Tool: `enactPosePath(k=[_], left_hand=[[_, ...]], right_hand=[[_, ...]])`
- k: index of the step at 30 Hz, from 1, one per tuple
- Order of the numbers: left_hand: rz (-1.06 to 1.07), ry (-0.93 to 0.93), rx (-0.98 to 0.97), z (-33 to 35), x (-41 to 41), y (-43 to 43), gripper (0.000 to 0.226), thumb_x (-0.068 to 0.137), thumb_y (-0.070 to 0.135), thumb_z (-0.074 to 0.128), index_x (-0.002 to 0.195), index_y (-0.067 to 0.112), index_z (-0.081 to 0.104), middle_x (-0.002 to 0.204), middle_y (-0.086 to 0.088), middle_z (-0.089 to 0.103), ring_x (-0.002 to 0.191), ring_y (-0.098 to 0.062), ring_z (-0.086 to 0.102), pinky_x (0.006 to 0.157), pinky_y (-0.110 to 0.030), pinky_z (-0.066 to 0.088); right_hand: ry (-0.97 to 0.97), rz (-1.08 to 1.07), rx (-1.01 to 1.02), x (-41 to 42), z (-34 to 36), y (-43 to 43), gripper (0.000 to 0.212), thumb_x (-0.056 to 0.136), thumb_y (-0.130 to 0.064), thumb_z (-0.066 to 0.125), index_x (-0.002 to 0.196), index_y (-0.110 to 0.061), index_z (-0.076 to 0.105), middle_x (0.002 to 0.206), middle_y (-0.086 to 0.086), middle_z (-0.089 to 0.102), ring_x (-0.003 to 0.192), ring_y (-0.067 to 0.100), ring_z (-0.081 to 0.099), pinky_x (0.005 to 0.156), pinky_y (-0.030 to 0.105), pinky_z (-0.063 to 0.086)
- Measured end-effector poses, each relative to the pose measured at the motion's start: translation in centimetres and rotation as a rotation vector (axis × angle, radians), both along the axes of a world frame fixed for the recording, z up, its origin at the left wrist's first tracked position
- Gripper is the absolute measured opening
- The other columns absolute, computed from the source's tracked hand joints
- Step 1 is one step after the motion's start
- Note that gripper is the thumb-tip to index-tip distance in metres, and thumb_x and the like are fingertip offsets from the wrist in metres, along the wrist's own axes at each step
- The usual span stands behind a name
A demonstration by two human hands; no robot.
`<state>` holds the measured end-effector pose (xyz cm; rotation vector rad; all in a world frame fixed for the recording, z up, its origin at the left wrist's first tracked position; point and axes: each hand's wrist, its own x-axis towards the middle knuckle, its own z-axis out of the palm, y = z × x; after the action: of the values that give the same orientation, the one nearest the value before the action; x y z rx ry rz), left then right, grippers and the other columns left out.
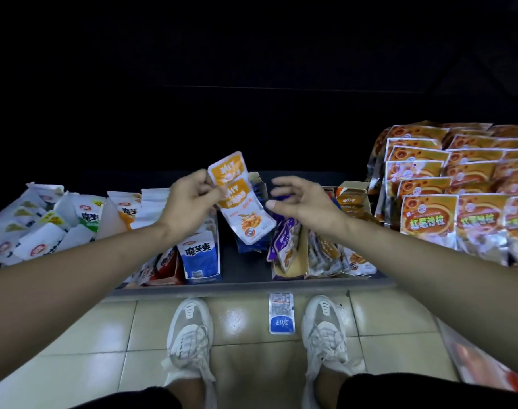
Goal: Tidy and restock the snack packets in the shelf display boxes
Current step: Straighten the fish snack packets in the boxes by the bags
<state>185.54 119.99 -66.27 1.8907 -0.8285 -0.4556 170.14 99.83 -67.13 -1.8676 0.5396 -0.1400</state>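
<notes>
- Blue display box [200,256]: blue body, white upper panel, dark blue lettering.
- Orange packets [240,199], above and right of the blue display box: orange band with white lettering, white lower part, print of orange-yellow strips.
- White packets [42,231], far left of the box: white with yellow and green patches, small red round marks.
- Red box [167,262], directly left: red and white.
- Purple packets [284,240], right: purple, white lettering.
- Large packets [426,214], far right: orange, red panel, yellow lettering, silver foil margins.
- Floor packet [281,312], below and right: white, blue end band.
- Shoes [189,329], below: white and pale grey.
- Floor tiles [89,335], below: glossy cream, dark grout lines.
</notes>
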Motion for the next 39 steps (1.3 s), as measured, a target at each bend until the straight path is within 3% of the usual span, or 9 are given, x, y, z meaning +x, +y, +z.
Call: enactPosePath(k=[3,9,14,17,20,25,29,33,39], left_hand=[[-0.088,0.145,-0.03,0.5,-2.4,-2.5,0.019,0.097,0.011,0.062,0.109,-0.004,0.062,0.083,0.0,0.075,0.073,-0.007,0.07,0.059,-0.024,0.055],[-0.218,0.245,-0.023,-0.2,-6.4,-6.9,0.021,0.1,0.022,0.059,0.099,0.002,0.063,0.088,-0.011,0.073,0.071,-0.008,0.067,0.06,-0.018,0.052],[-0.331,-0.185,0.247,-3.1,-6.7,-7.7,0.04,0.091,0.038,0.07,0.127,0.024,0.061,0.119,0.006,0.067,0.11,-0.01,0.06,0.094,-0.033,0.05],[-0.428,-0.392,0.42,-4.5,-7.6,-7.4,0.056,0.086,0.037,0.076,0.137,0.022,0.056,0.132,0.001,0.056,0.119,-0.019,0.053,0.099,-0.038,0.047],[-0.466,-0.427,0.483,-5.9,-7.9,-7.3,0.054,0.086,0.019,0.077,0.136,0.02,0.058,0.13,0.004,0.049,0.107,-0.015,0.058,0.091,-0.024,0.047],[-0.434,-0.45,0.483,-6.3,-7.0,-8.1,0.047,0.085,0.006,0.076,0.13,0.015,0.064,0.123,0.004,0.053,0.08,-0.005,0.051,0.081,-0.013,0.04],[-0.443,-0.515,0.516,-6.3,-7.4,-8.1,0.044,0.086,0.018,0.077,0.128,0.016,0.066,0.118,0.004,0.053,0.079,-0.01,0.057,0.076,-0.022,0.046],[-0.495,-0.94,0.591,-5.9,-8.3,-8.5,0.031,0.087,0.043,0.068,0.11,0.023,0.073,0.105,0.004,0.059,0.095,-0.018,0.058,0.06,-0.029,0.044],[-0.775,-0.875,0.446,-7.1,-11.7,-13.0,0.066,0.09,0.043,0.068,0.148,0.03,0.042,0.146,0.003,0.046,0.131,-0.02,0.042,0.106,-0.04,0.043]], right_hand=[[-0.036,0.079,0.09,-1.4,0.7,0.1,0.078,0.08,-0.016,0.082,0.146,-0.019,0.041,0.127,-0.001,0.062,0.108,0.013,0.066,0.084,0.03,0.059],[-0.108,-0.075,0.199,-6.0,0.2,-1.3,0.034,0.081,-0.001,0.078,0.113,-0.002,0.067,0.106,0.011,0.074,0.093,0.021,0.073,0.08,0.034,0.06],[-0.117,-0.343,-0.136,-10.8,-1.1,-5.9,0.01,0.093,-0.014,0.068,0.102,-0.012,0.071,0.1,0.005,0.075,0.094,0.022,0.072,0.082,0.039,0.059],[0.028,-0.444,-0.43,-13.3,-1.9,-8.8,0.017,0.096,-0.025,0.065,0.101,-0.01,0.068,0.082,0.002,0.069,0.074,0.019,0.066,0.06,0.036,0.051],[0.29,-0.4,-0.593,-14.4,-2.7,-9.9,0.016,0.093,-0.014,0.063,0.103,-0.003,0.066,0.069,0.003,0.061,0.057,0.017,0.054,0.049,0.024,0.036],[0.425,-0.176,-0.716,-14.8,-4.3,-9.6,0.036,0.094,-0.007,0.056,0.129,-0.01,0.057,0.092,0.017,0.07,0.079,0.034,0.064,0.059,0.026,0.038],[0.494,-0.078,-0.771,-13.7,-5.6,-10.0,0.049,0.096,-0.008,0.055,0.143,-0.005,0.041,0.086,0.018,0.068,0.073,0.034,0.064,0.057,0.033,0.046],[0.55,-0.04,-0.736,-13.4,-5.9,-9.6,0.029,0.101,-0.019,0.05,0.128,-0.006,0.048,0.084,0.015,0.064,0.074,0.034,0.063,0.058,0.034,0.042],[0.499,-0.076,-0.457,-15.1,-7.4,-9.9,0.065,0.099,-0.027,0.055,0.154,-0.017,0.021,0.106,0.014,0.064,0.09,0.03,0.064,0.078,0.042,0.056]])
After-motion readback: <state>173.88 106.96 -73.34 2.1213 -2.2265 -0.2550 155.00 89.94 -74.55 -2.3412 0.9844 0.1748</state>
